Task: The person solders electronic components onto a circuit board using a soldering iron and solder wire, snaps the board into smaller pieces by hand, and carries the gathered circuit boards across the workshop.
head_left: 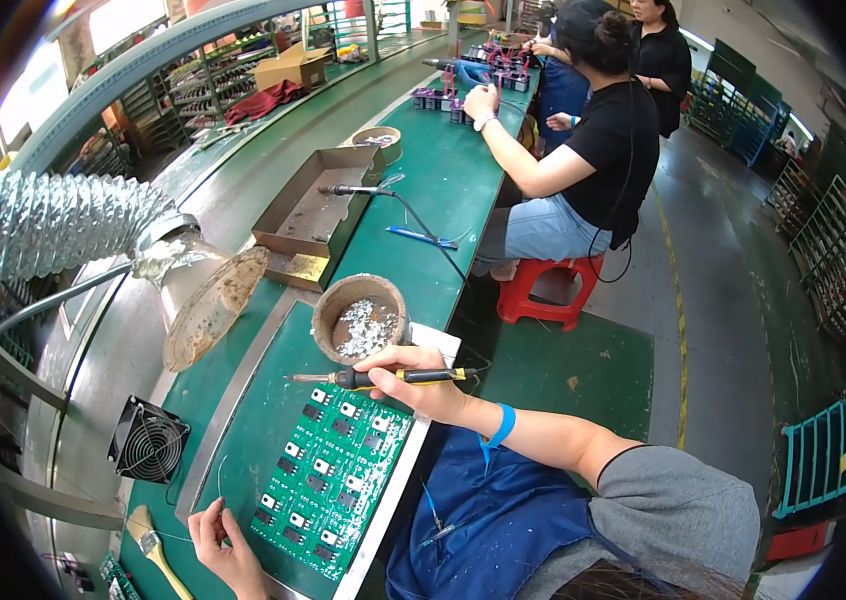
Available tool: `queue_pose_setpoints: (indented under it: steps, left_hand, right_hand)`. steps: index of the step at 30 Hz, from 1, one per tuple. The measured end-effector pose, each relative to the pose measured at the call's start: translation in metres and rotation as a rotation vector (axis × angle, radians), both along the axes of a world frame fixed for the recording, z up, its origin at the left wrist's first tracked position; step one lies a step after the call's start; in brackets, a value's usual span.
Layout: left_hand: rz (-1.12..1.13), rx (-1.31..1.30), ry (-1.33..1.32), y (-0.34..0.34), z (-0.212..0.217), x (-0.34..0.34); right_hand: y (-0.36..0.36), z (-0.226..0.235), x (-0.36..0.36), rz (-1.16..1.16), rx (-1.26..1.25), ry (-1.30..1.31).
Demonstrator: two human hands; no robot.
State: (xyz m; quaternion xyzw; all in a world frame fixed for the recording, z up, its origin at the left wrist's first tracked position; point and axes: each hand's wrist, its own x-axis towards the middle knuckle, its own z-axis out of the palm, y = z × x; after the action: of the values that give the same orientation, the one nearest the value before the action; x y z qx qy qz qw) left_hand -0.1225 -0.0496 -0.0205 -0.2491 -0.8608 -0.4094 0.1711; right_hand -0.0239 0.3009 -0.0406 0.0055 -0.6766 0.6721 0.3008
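Note:
My right hand (421,388) is closed round a soldering iron (351,379), black and yellow, whose tip points left over the far edge of a green circuit board (336,483). Several black components with metal tabs sit in rows on that board. My left hand (221,548), near the board's left side, pinches a thin solder wire (220,478) that stands up from the fingertips. Just beyond the iron is a round bowl (321,300) with silvery solder scraps inside. The iron's tip and the wire are apart.
A small black fan (149,440) and a wooden-handled brush (155,548) lie at left, below a foil duct with a hood (211,310). Farther up the green bench are a brown tray (268,222), a second iron (353,190) and a blue pen (421,238). A co-worker (593,150) sits beyond.

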Motion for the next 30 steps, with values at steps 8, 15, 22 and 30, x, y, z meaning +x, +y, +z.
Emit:
queue_pose_setpoints:
  steps: [8,15,22,30]
  left_hand:
    - [-0.026,-0.018,-0.066,0.011,0.015,0.024]
    - [-0.316,-0.157,0.050,0.026,0.042,0.055]
    - [-0.511,-0.124,-0.144,0.026,0.039,0.071]
    - [-0.527,-0.116,-0.234,0.023,0.044,0.071]
  right_hand:
    - [-0.002,0.004,0.001,-0.011,-0.006,-0.040]
    - [-0.002,0.010,0.002,-0.038,0.059,-0.034]
    - [0.011,0.043,0.025,-0.209,0.431,0.014]
    - [0.023,0.059,0.044,-0.499,0.800,0.089]
